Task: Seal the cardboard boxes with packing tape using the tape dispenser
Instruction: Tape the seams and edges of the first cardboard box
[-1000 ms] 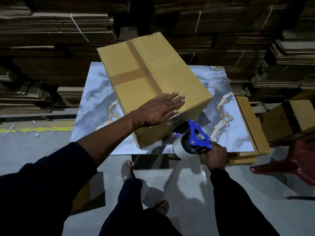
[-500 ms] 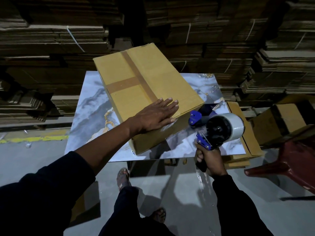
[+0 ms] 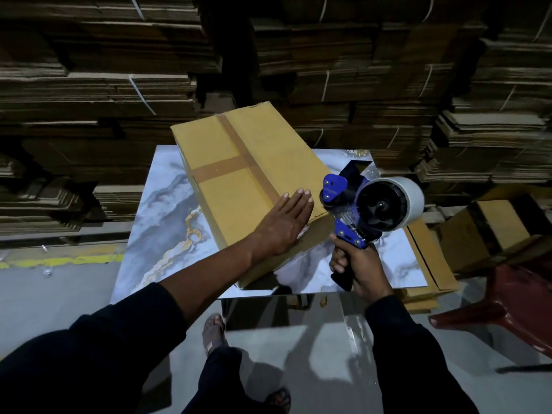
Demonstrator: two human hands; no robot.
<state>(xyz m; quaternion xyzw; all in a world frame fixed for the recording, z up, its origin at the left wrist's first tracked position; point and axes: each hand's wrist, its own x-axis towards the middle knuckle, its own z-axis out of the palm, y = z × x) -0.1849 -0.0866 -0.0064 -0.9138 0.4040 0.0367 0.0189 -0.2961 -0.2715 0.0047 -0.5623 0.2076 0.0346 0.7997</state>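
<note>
A closed yellow-brown cardboard box (image 3: 239,162) lies at an angle on the marble-patterned table (image 3: 161,222). Brown tape runs in a cross over its top face. My left hand (image 3: 283,225) rests flat on the box's near right corner, fingers together and extended. Just right of that corner, my right hand (image 3: 355,264) grips the black handle of a blue tape dispenser (image 3: 346,201). The dispenser is held up above the table with its white tape roll (image 3: 397,201) pointing right.
Bundled stacks of flat cardboard (image 3: 89,85) fill the whole background. Flattened boxes (image 3: 430,264) lean against the table's right edge. Another box (image 3: 490,225) and a dark red plastic chair (image 3: 513,303) stand at the right. My feet are on the grey floor (image 3: 59,294) below.
My right hand has lifted the tape dispenser from the box's lower front edge up to the box's right corner. The left hand stays flat on the box.
</note>
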